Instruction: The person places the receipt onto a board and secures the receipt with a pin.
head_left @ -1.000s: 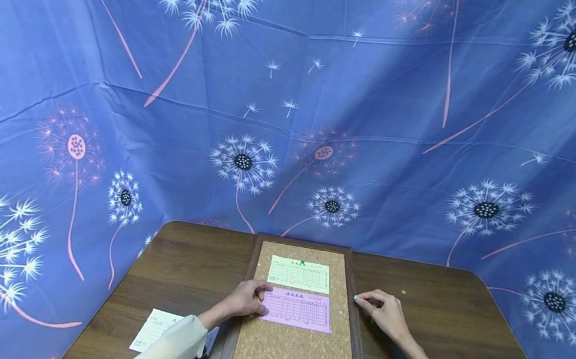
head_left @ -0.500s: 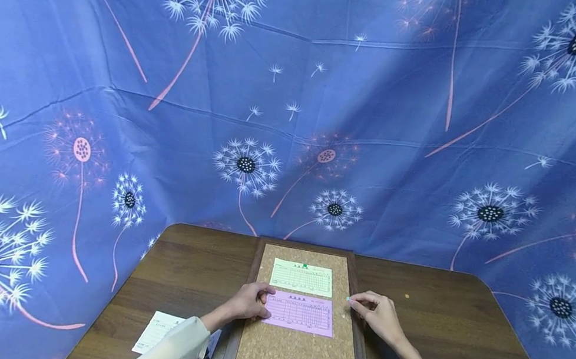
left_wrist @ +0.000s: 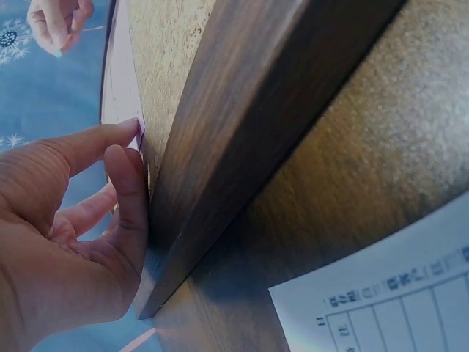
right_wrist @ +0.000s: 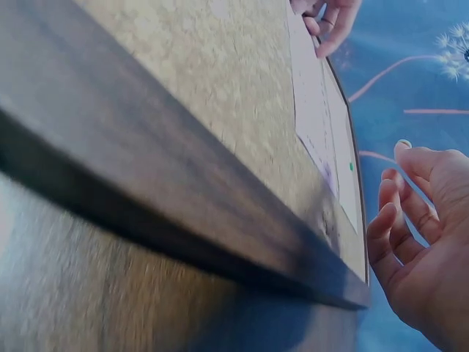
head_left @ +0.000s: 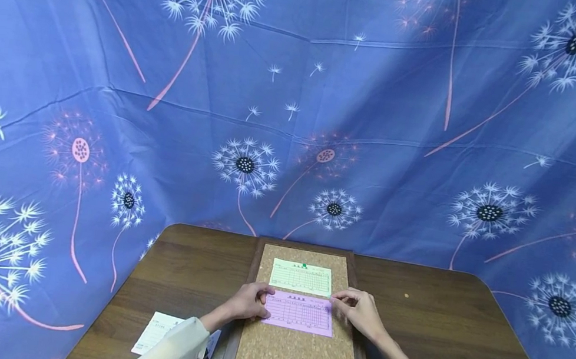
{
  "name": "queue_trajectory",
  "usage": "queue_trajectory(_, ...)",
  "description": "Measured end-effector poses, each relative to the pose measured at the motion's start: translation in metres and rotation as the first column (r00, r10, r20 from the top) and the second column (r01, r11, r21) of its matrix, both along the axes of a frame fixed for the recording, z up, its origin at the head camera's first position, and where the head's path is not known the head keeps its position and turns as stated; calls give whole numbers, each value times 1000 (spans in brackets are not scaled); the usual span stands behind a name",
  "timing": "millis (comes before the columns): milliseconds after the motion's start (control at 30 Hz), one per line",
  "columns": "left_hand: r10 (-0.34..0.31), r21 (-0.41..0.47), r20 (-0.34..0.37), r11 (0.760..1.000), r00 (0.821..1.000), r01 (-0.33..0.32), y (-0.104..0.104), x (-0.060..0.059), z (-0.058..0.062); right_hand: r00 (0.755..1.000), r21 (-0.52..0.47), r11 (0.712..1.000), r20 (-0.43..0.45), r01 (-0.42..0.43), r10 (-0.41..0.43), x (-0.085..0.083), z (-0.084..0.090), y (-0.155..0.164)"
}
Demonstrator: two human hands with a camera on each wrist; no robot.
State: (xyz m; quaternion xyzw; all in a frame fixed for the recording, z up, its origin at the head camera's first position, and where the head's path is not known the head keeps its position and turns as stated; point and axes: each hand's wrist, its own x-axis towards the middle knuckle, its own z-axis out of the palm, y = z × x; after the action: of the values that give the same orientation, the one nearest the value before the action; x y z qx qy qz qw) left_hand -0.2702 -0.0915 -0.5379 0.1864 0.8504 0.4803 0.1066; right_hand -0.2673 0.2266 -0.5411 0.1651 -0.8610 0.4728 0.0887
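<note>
On the cork board the pink form lies just below a green-pinned green form — the left hand presses its left edge with straight fingers, the right hand pinches something tiny at its upper right corner — a white form lies left of the board.

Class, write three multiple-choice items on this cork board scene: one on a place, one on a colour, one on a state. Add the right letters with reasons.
1. Where does the green slip lie?
A. on the cork board, beyond the pink slip
B. on the bare table
C. under the pink slip

2. What colour is the slip that the left hand touches?
A. white
B. pink
C. green

3. How is the green slip fixed?
A. taped
B. loose
C. held by a green pin

Answers: A, it sits higher on the cork; B, fingers rest on its left edge; C, a pin shows at its top edge.
</note>
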Motion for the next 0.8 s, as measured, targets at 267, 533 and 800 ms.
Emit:
queue_trajectory(267,7,-7,-3,1000,1000,-7,0,1,1,998,22,998,-8,-56,56,-6,-2,-18)
queue_trajectory(533,14,-3,-3,1000,1000,-14,1,2,1,995,53,994,-22,-95,97,-15,-7,-30)
queue_trajectory(800,14,-1,6,1000,1000,-14,1,1,1,995,78,992,0,-95,95,-21,-10,-39)
